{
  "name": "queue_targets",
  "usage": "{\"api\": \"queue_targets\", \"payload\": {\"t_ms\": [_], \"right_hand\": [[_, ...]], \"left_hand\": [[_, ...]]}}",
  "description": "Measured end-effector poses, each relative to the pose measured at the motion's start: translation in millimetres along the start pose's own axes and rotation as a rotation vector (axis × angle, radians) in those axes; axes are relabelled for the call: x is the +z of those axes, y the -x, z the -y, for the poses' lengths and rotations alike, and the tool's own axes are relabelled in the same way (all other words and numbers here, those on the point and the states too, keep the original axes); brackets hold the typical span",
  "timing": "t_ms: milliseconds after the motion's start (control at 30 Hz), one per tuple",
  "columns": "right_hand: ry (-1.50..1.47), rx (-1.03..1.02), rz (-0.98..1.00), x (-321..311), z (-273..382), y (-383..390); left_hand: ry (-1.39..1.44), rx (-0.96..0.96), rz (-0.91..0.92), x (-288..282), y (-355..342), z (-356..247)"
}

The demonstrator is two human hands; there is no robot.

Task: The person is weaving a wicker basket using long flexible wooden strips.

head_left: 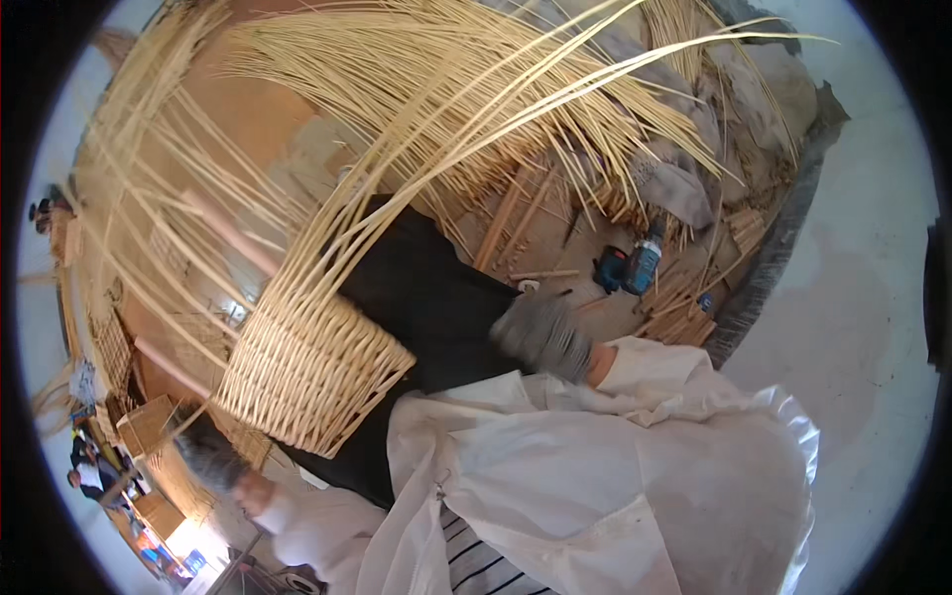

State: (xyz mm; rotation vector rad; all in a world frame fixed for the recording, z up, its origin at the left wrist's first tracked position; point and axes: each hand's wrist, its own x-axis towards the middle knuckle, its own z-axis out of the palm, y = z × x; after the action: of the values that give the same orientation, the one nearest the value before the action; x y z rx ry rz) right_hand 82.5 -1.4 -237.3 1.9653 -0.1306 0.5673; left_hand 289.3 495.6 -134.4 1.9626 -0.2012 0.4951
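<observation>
A pale wicker basket (pixel 312 367), partly woven, lies tilted across the black cloth (pixel 426 297) over my lap. Its long, loose stakes (pixel 436 149) fan out up and to both sides. My left hand (pixel 210 454), in a grey glove, is just beyond the basket's lower left edge; motion smears its fingers. My right hand (pixel 543 337), gloved in grey too, hovers over the right side of the black cloth, apart from the basket. It is also blurred, so whether it holds anything does not show.
A large pile of willow rods (pixel 476 79) spreads across the far side. On the floor at right lie a blue cordless drill (pixel 643 266), wooden sticks (pixel 684 322) and scraps. Grey cloth (pixel 674 183) lies beyond. Another person (pixel 94 481) is at far left, near boxes (pixel 149 426).
</observation>
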Motion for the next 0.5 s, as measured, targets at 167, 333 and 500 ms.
{"api": "queue_targets", "payload": {"t_ms": [167,333,500], "right_hand": [[-1.327,0.331,1.348,141,55,202],[-1.444,0.22,1.724,172,127,222],[-1.365,0.218,1.522,190,239,216]], "left_hand": [[1.013,-0.459,0.535,83,-23,-42],[0.708,-0.462,0.108,67,-10,-63],[0.654,-0.489,-0.06,73,-12,-69]]}}
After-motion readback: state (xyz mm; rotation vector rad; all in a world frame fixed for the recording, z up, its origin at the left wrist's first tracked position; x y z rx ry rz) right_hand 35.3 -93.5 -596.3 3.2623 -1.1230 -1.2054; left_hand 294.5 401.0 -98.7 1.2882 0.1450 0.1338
